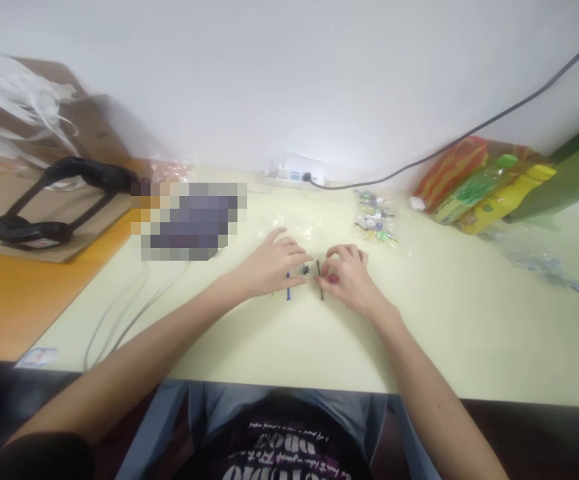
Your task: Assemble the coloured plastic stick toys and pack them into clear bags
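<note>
My left hand (277, 267) hovers low over the table with its fingers spread. Beneath and beside its thumb lie a small blue stick-shaped piece (288, 287) and a bit of a green piece (272, 294), mostly covered. A small black part (306, 270) sits between both hands. My right hand (347, 277) has curled fingers, thumb and forefinger pinched at a thin black stick (321, 292). Something small and red (333, 279) shows between its fingers and thumb; its kind is unclear.
Clear bags of small coloured parts (377, 217) lie behind my right hand. A pixelated dark object (194, 217) stands left, near cables (134, 313). A power strip (294, 175) is by the wall. Snack packages (489, 187) stand right; a black frame (59, 200) lies on cardboard left.
</note>
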`<state>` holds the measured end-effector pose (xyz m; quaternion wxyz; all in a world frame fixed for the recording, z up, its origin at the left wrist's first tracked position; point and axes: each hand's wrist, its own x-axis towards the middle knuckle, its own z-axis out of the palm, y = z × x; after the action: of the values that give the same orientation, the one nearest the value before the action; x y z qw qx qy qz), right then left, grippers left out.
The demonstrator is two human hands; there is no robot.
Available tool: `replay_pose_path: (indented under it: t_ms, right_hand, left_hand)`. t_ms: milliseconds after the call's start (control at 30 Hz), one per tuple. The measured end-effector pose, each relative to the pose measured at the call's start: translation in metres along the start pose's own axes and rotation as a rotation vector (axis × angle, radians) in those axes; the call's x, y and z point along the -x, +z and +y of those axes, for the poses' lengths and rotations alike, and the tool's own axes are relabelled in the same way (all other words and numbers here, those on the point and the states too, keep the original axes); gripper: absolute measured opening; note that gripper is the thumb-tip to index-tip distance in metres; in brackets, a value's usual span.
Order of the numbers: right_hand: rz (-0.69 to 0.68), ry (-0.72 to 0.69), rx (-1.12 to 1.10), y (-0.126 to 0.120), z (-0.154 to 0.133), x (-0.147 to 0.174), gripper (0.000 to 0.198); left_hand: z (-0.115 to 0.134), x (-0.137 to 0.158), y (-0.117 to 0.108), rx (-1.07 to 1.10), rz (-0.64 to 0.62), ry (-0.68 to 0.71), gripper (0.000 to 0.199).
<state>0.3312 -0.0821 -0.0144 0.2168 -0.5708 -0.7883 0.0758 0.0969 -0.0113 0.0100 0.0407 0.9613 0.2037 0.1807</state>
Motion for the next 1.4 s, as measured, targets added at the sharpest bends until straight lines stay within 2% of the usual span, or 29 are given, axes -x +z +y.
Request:
replay_pose_path:
  t_ms: [133,267,333,500,600,700,800,900,1033,1167,1400]
  right_hand:
    - [-0.041,0.019,-0.012,0.006,-0.004,-0.001,0.016]
    - [-0.055,0.048,-0.025,0.010,-0.008,-0.002,0.014]
    - [-0.060,0.054,-0.040,0.011,-0.011,-0.002,0.014]
    - [-0.066,0.035,-0.085,0.011,-0.020,-0.003,0.015]
    - [0.011,0.069,-0.147,0.009,-0.021,-0.004,0.012]
    - [0.150,0.135,-0.304,0.006,-0.018,-0.005,0.016]
    - [0.223,0.249,-0.573,0.003,-0.018,-0.006,0.025]
    - [0.222,0.368,-0.831,-0.001,-0.022,-0.006,0.033]
    - [0.165,0.389,-1.104,-0.005,-0.027,-0.008,0.040]
    - [0.112,0.366,-1.212,-0.006,-0.026,-0.008,0.043]
    - [0.045,0.323,-1.226,-0.006,-0.025,-0.006,0.038]
  left_hand:
    - [0.000,-0.007,0.008,0.017,-0.039,0.026,0.015]
    - [-0.001,0.001,0.012,0.007,0.002,0.012,0.014]
    - [0.000,0.006,0.012,0.023,0.069,0.010,0.018]
    - [0.005,0.010,0.012,0.139,0.325,-0.038,0.019]
    - [0.007,0.008,0.014,0.167,0.410,-0.029,0.014]
    - [0.006,0.008,0.018,0.207,0.427,-0.013,0.015]
    - [0.007,0.009,0.021,0.256,0.451,-0.005,0.020]
    - [0.008,0.010,0.022,0.277,0.470,0.015,0.021]
    - [0.011,0.010,0.021,0.314,0.490,0.033,0.023]
    - [0.011,0.011,0.020,0.324,0.509,0.015,0.023]
    - [0.012,0.011,0.022,0.334,0.558,0.000,0.017]
